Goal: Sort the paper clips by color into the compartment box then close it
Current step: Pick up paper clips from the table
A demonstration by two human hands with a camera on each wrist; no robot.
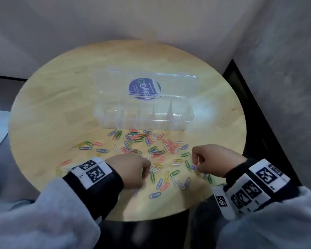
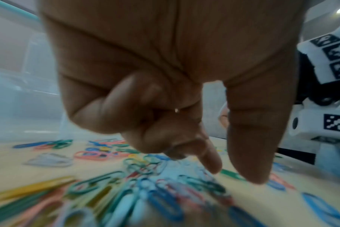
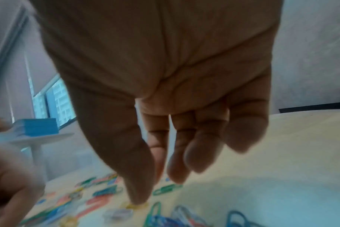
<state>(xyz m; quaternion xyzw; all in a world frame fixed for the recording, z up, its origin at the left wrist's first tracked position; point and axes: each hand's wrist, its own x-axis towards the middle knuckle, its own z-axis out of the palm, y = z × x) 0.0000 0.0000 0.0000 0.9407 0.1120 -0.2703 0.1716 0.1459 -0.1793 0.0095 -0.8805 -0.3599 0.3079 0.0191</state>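
Note:
Several coloured paper clips (image 1: 151,150) lie scattered on the round wooden table (image 1: 52,105), in front of the clear compartment box (image 1: 142,122). The box's lid (image 1: 178,83) stands open at the back, and its compartments look empty. My left hand (image 1: 144,170) hovers low over the clips (image 2: 145,176). Its outer fingers (image 2: 126,107) are curled into the palm, and its thumb and forefinger point down, apart. A tiny glint shows inside the curl. My right hand (image 1: 196,164) hangs with relaxed fingers (image 3: 184,153), its thumb tip touching a yellow clip (image 3: 137,205).
The table's front edge lies just below both wrists. A dark floor strip and a grey wall lie to the right. Bare wood shows left of the box and at the far right. A small white side table (image 3: 39,138) with a blue stack stands off to the left.

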